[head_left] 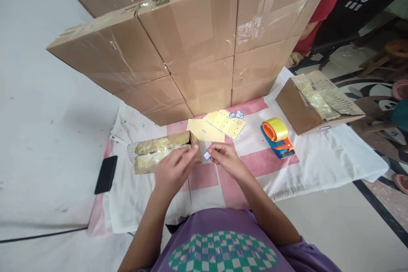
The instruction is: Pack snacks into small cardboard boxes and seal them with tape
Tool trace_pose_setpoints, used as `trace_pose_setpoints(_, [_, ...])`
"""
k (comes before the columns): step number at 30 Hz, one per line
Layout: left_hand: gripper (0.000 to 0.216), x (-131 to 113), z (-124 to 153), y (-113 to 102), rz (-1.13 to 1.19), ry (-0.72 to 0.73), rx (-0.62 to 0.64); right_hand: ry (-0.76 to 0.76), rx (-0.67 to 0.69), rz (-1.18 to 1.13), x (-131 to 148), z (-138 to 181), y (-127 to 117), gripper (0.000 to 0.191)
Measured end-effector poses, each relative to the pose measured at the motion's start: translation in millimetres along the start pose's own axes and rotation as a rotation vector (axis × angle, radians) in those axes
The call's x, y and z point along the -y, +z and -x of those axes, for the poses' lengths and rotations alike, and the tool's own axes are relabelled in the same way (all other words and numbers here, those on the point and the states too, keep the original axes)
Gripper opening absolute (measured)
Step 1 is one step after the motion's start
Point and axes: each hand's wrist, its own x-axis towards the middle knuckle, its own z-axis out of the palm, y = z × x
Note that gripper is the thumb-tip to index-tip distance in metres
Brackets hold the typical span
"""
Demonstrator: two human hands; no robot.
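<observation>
My right hand pinches a small white piece with a blue edge between thumb and fingertips, just above the table. My left hand is over the right part of a long cardboard box sealed with clear tape. Its fingers point right and are smeared by motion, so their grip is unclear. Beyond my hands lies a plain yellow sheet, partly under a dotted yellow sheet with a scalloped edge. A few white and blue cut-out pieces rest at its far edge.
Behind the sheets rises a wall of stacked cartons. An orange and blue tape dispenser with yellow tape stands right, near a taped carton. A black phone lies left. Another person's red sleeve shows behind the cartons.
</observation>
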Motion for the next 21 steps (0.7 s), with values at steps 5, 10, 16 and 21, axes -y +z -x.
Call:
trace_pose_setpoints(5, [0.045,55,24,-17,-0.162,-0.623,-0.163,-0.144,0.014,0.341,-45,-32,-15,0.015])
trace_pose_setpoints(10, [0.078,94,42,-25,-0.070,-1.119,0.101,-0.173,0.095,0.517,-61,-50,-13,0.017])
trace_pose_setpoints(16, [0.060,113,56,-14,0.140,-1.192,0.348,-0.140,-0.057,0.636,-68,-58,2,0.012])
trace_pose_setpoints(21, [0.049,118,58,-9,0.124,-1.203,0.338,-0.112,-0.236,0.416,-84,-39,26,0.014])
